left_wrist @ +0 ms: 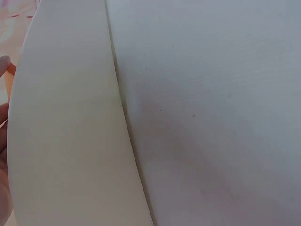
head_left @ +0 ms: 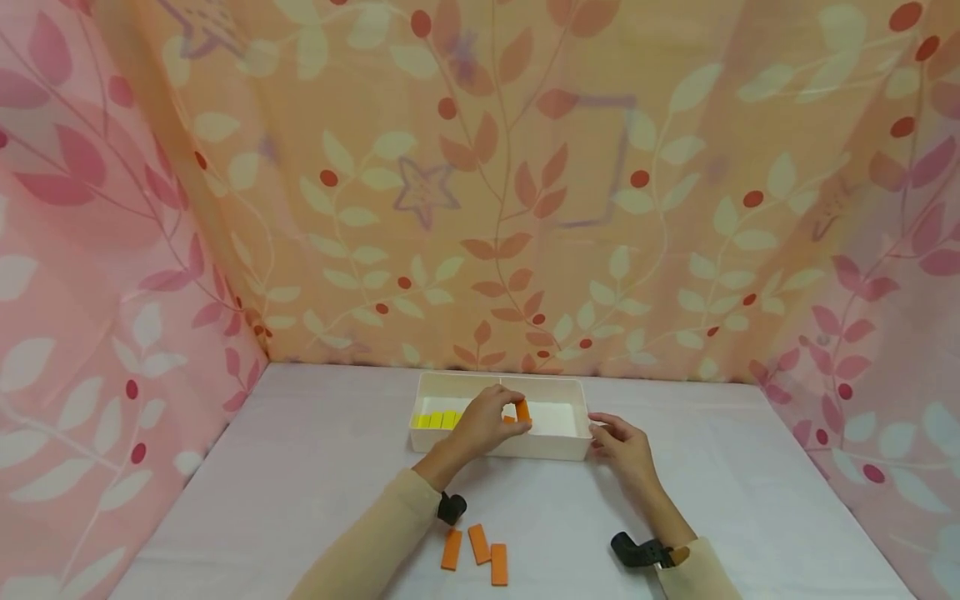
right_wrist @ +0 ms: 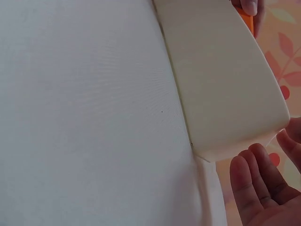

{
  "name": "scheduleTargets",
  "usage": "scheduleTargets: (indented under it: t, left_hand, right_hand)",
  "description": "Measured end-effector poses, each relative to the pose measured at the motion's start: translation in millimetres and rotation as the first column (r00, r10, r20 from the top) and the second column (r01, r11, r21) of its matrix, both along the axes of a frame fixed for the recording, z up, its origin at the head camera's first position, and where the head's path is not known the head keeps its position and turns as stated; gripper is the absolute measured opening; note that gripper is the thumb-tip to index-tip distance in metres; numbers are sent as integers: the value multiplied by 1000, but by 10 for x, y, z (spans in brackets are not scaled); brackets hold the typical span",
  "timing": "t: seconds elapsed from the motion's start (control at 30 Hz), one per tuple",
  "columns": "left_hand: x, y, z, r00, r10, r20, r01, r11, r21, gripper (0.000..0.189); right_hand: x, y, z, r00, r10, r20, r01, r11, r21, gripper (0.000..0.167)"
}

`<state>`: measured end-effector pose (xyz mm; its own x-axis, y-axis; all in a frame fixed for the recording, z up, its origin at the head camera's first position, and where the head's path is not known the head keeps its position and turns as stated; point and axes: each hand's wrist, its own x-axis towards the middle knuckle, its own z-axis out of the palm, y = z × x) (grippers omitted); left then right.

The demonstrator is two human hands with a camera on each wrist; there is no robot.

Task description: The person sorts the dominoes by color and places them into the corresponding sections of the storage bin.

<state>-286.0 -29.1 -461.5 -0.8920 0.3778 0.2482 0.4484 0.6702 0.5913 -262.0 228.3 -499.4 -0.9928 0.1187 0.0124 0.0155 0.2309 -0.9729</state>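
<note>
Over the divided white box [head_left: 551, 448], my left hand [head_left: 480, 425] pinches an orange block [head_left: 522, 410] between thumb and fingers. In the right wrist view the held block [right_wrist: 246, 21] shows past the box's rim. Yellow blocks [head_left: 435, 420] stand in a row in the left compartment. Another bit of orange shows below the held block, partly hidden by the hand. At the box's right end is my right hand [head_left: 628, 454], its fingers extended and its fingertips at the end wall and corner.
On the white table [head_left: 315, 467], three orange blocks lie near the front: one at the left [head_left: 451, 550], a middle block [head_left: 479, 544] and a right-hand block [head_left: 499, 565]. Leaf-patterned curtains [head_left: 517, 275] enclose the table's back and sides.
</note>
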Motion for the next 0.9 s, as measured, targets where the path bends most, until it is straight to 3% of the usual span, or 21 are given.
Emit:
scheduleTargets:
  t: [0.23,0.53,0.8,0.9]
  left_hand:
    - [-62,66,51,1000,-6,0,6,997,-73,47]
    - [-230,222,115,993,-6,122,34,974,-225,44]
    - [-326,355,153,976,-33,215,78,976,-203,43]
    - [-342,404,131,977,-28,212,76,972,-224,42]
  right_hand:
    - [6,-5,7,998,18,-59,-17,1000,26,36]
    - [14,-14,-17,998,27,-50,-25,999,24,34]
    - [10,-9,-15,998,28,-52,-27,999,19,35]
    - [15,-2,-13,998,30,-47,-30,1000,9,36]
